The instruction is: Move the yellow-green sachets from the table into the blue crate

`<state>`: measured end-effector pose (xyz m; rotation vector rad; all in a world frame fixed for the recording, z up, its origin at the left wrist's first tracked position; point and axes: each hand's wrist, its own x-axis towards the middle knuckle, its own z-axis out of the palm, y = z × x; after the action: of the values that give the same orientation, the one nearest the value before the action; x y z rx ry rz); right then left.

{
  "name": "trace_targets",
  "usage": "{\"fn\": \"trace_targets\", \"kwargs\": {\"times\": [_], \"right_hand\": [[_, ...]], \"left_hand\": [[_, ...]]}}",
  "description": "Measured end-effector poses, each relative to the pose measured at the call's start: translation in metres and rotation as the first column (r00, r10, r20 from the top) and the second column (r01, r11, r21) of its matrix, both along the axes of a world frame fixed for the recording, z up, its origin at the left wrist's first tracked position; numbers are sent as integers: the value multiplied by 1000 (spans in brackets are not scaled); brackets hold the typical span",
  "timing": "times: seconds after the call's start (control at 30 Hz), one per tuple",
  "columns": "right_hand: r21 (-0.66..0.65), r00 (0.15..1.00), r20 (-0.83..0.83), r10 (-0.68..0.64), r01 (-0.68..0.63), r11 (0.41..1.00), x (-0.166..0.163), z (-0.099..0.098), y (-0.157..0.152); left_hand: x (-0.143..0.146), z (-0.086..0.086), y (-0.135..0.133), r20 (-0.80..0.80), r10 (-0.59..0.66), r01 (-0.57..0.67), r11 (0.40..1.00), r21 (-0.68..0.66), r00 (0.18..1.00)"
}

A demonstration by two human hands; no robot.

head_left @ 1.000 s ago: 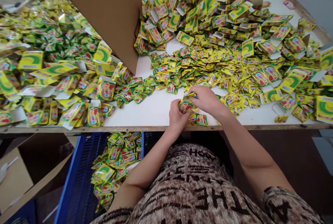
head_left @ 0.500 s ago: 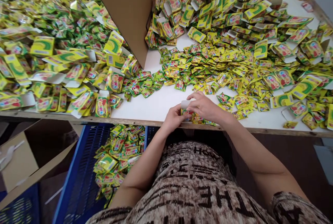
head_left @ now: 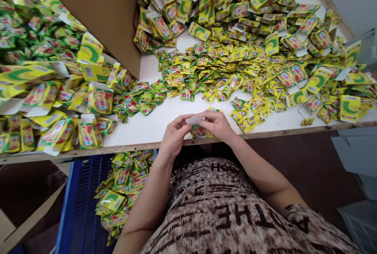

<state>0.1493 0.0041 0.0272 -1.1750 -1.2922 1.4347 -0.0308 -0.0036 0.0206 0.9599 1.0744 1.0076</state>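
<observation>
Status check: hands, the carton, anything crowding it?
Left hand and right hand both pinch small carton at table front edge, white flap up. Loose sachets heaped close beyond right hand.
</observation>
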Motion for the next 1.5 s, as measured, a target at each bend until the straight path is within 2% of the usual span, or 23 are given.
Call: {"fn": "trace_targets", "kwargs": {"times": [0.07,0.13,0.27,0.4,0.53,0.67,0.73,0.8,0.9,0.97,1.07,1.13,1.37,1.5], "right_hand": [[62,999,3,-47,47,997,-3,2,3],[43,998,-15,-60,60,997,-4,2,6],[-22,995,-16,-96,95,995,-7,-1,6],[4,986,-36,-163,163,987,-9,-1,2],[55,988,-39,-148,150,987,-6,-4,-2],[139,992,-11,-126,127,982,-4,-10,-5],[274,984,68,-168,143,951,-5,-11,-10],[419,964,142,-225,147,896,-5,-13,-15],[518,952,182,-245,119,847,-3,-13,-19],[498,963,177,-203,90,862,0,-12,-17],[380,979,145,-143,78,922,6,-7,-7],[329,982,130,-136,87,940,8,-3,-2],[448,959,247,-141,16,894,7,6,-5],[444,930,299,-212,61,894,4,7,-5]], "left_hand": [[0,-4,-2,-82,142,-134,987,92,987],[2,-9,-4,-163,238,-205,959,197,958],[6,-16,-4,-192,282,-228,938,262,940],[10,-14,0,-161,229,-165,928,334,960],[6,-14,2,-291,272,-69,829,556,917],[-2,-16,2,-386,258,49,776,629,886],[-5,-16,1,-406,237,87,765,638,883],[-5,-14,-2,-414,239,96,760,643,879],[-4,-15,-8,-405,239,91,759,645,883],[-2,-18,-12,-389,217,76,787,612,895],[1,-25,-15,-323,169,17,865,502,931],[2,-28,-15,-281,156,-12,891,453,947],[5,-21,-11,-173,125,-45,912,408,977],[8,-15,-7,-65,136,-114,958,261,989]]}}
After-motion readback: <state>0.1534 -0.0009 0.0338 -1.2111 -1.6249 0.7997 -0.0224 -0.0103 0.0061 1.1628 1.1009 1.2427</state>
